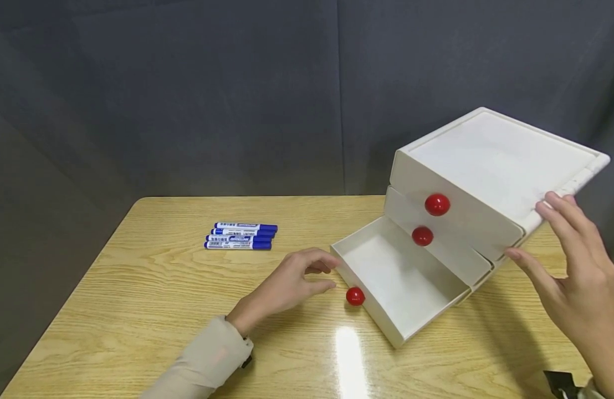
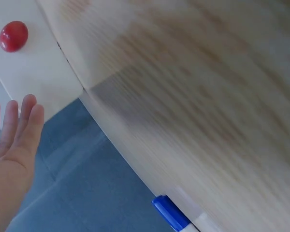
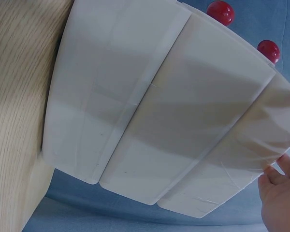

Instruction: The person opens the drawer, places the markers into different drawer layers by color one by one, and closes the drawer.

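A white three-drawer box point(image 1: 506, 160) stands at the right with its bottom drawer point(image 1: 382, 318) pulled out. The drawer's inside shows bare white. On its front is a red knob point(image 1: 355, 296). My left hand point(image 1: 289, 282) hovers just left of this knob, fingers a little bent and apart from the thumb, holding nothing. Two more red knobs, an upper one point(image 1: 438, 204) and a middle one point(image 1: 422, 236), mark the closed drawers. My right hand point(image 1: 581, 271) rests its fingertips on the box's top right edge, with the thumb by the front corner.
Several blue-capped white markers point(image 1: 239, 236) lie side by side on the wooden table point(image 1: 152, 299), left of the drawer. A dark grey curtain point(image 1: 237, 100) hangs behind the table's back edge.
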{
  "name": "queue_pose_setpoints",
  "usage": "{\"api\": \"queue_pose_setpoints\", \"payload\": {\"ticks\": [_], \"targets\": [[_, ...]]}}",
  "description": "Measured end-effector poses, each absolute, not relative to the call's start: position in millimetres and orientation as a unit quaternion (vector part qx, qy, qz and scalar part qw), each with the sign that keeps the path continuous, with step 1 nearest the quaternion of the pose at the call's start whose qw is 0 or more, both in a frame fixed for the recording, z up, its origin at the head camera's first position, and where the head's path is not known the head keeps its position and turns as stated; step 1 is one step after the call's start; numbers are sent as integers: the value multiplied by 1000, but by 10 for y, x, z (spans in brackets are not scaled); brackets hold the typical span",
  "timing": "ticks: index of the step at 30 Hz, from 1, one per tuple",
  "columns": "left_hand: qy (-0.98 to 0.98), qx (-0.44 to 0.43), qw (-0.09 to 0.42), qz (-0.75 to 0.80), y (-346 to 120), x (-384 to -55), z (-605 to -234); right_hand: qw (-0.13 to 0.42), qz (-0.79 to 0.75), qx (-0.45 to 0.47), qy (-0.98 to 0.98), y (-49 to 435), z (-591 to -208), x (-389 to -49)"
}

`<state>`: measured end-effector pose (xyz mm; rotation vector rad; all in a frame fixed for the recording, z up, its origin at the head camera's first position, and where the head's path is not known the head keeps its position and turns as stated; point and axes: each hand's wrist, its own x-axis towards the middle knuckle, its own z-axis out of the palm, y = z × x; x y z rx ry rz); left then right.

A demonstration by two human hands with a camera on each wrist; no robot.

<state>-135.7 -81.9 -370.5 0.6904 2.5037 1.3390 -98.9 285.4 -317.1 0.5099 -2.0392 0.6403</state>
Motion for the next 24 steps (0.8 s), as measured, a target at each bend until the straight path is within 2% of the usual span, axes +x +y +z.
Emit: {"api": "queue_pose_setpoints", "payload": {"ticks": [24], "targets": [[879, 212, 17, 426, -1251, -1466, -3712, 454, 264, 204, -826, 2831, -3154, -978]]}}
